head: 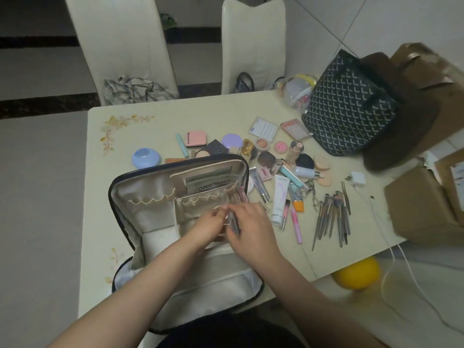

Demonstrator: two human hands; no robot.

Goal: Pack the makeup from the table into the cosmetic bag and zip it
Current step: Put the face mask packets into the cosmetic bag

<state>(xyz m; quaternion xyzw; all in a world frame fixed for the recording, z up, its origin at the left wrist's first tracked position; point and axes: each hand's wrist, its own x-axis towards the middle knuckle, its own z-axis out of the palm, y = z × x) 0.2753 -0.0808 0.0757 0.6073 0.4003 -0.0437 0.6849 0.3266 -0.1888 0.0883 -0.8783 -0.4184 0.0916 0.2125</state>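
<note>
- Makeup [266, 156] is mostly left spread on the tabletop [160, 131], right of and behind the open bag [150, 197]; packing judged barely begun, zip not yet touched.
- Bag is laid open flat at the near edge, lid propped up, elastic slots seen along the inner panel.
- A few slim sticks [234, 222] are gripped by the right hand [251, 222], their tips aimed at a slot on the bag's right side.
- Left hand [209, 222] is pinched on something at the slot edge; exactly what cannot be told.
- Step is best done with the slot mouth held wide and the sticks fed in parallel, one slot at a time, so the elastic is not bunched.
- Brushes [331, 217] nearby should be taken next, handles down.
- Bulky jars should be kept for the main compartment, or the zip may be strained.
</note>
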